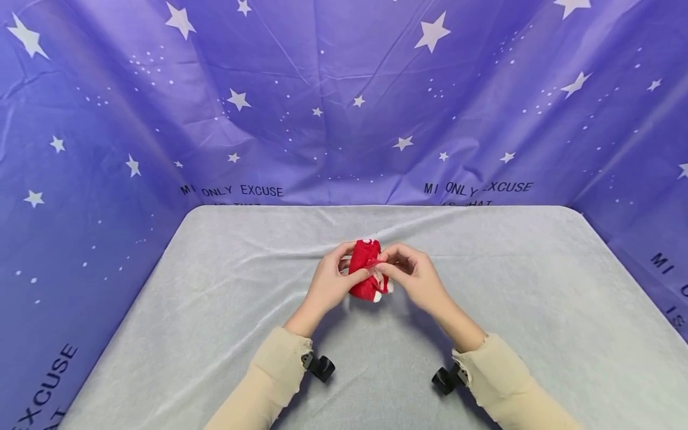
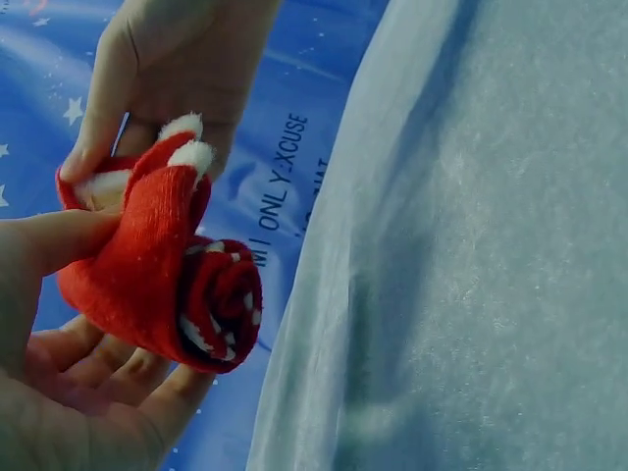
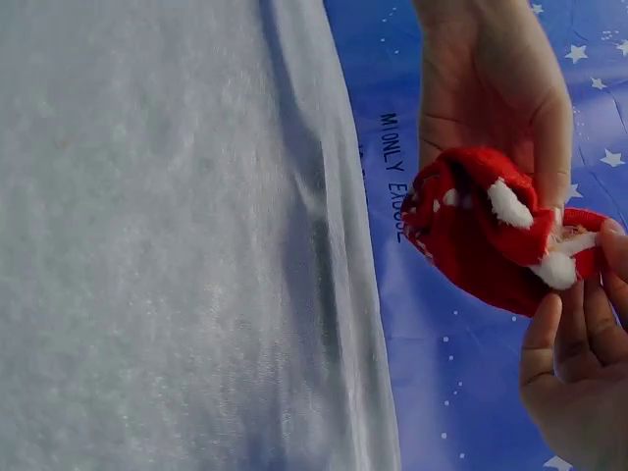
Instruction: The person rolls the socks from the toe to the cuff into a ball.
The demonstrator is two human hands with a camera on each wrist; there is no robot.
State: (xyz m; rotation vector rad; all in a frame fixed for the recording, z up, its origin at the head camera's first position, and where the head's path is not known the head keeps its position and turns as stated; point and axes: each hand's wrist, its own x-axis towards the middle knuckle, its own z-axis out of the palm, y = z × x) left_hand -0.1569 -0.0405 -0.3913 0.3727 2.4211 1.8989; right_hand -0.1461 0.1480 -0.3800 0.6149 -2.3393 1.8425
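Observation:
A rolled red sock [image 1: 365, 270] with white trim is held just above the middle of the grey cloth-covered table [image 1: 215, 310]. My left hand [image 1: 332, 280] cups the roll from the left, fingers and thumb curled round it. My right hand [image 1: 411, 276] pinches the red cuff at the roll's right side. In the left wrist view the red sock [image 2: 167, 270] shows its spiral end, with the cuff stretched up over the roll. From the right wrist camera, the red sock [image 3: 491, 231] shows its white tufts beside my right fingers [image 3: 579, 334].
A purple backdrop [image 1: 344, 101] with white stars and black lettering surrounds the table on three sides. The grey cloth lies slightly wrinkled around my hands. Small black camera mounts [image 1: 321, 365] sit at both wrists of my beige sleeves.

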